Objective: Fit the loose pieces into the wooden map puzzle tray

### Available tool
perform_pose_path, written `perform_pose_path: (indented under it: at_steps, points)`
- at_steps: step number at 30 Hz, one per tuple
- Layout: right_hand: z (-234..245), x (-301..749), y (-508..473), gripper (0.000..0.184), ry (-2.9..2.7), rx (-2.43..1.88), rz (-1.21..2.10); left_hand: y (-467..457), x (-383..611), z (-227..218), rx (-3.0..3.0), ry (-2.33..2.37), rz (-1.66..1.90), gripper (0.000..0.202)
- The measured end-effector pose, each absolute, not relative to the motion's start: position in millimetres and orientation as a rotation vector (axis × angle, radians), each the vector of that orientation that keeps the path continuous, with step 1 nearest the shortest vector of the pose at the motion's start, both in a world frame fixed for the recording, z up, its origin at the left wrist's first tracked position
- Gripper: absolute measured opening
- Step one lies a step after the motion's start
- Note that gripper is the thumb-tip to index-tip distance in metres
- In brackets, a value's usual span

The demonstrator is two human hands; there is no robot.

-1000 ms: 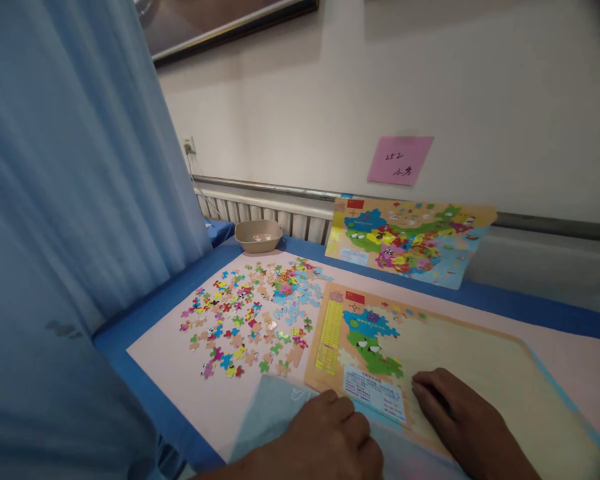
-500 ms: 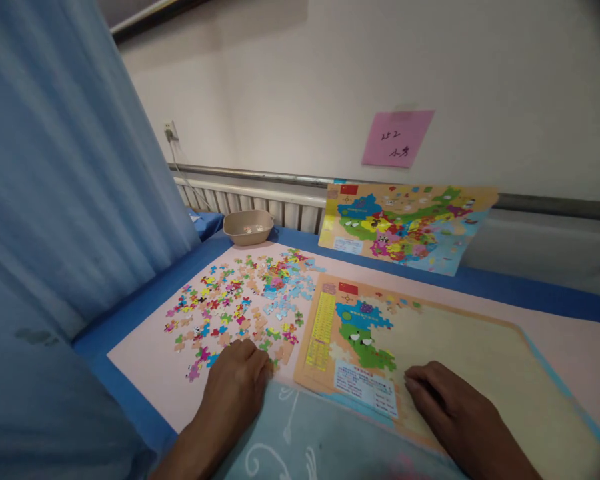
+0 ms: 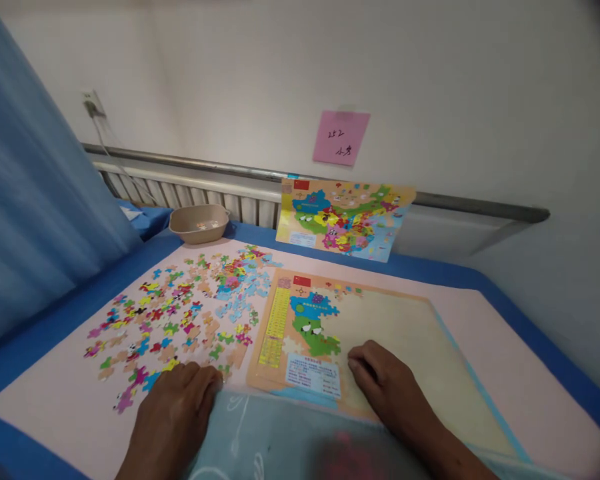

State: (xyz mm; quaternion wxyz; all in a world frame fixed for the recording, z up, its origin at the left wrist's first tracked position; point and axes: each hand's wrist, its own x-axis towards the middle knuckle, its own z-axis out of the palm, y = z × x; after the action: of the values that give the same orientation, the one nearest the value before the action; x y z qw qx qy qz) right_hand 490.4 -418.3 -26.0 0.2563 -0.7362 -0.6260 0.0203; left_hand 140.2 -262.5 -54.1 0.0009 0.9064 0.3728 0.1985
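Observation:
My left hand (image 3: 177, 407) rests with curled fingers at the near edge of the table, beside loose jigsaw pieces (image 3: 155, 347). Whether anything is inside its fingers is hidden. On the bare part of the puzzle board (image 3: 410, 347) lies my right hand (image 3: 387, 377), fingers bent and thumb against the index finger; I cannot see a piece in it. The board's left side holds joined pieces: a yellow text strip, a red flag, a blue region and a green region (image 3: 320, 343) with white animals. Its middle and right show bare backing.
A printed map picture (image 3: 347, 220) leans against the wall behind the board. A tan plastic basin (image 3: 199, 225) with a few pieces stands at the back left. A pink note (image 3: 341, 138) hangs on the wall above a metal rail (image 3: 195, 161). A blue curtain (image 3: 45, 180) hangs at left.
The view has turned right, so the table and wall things sit further left in it. Both hands keep nearly the same places and curled shapes, and the joined part of the puzzle looks unchanged.

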Motion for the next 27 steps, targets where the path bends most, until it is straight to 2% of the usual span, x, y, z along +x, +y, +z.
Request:
perform_pose_path:
  at_steps: [6, 19, 27]
  points:
    - [-29, 494, -419, 0.028, -1.658, -1.957, 0.122, -274, 129, -59, 2.913, 1.152, 0.867, 0.019]
    - [-41, 504, -414, 0.035, -1.635, -1.979, 0.104, -296, 117, -57, 2.696, 1.166, 0.777, 0.019]
    - [-42, 506, -412, 0.039, -1.630, -2.007, 0.100, -291, 118, -67, 2.806, 1.214, 0.854, 0.015]
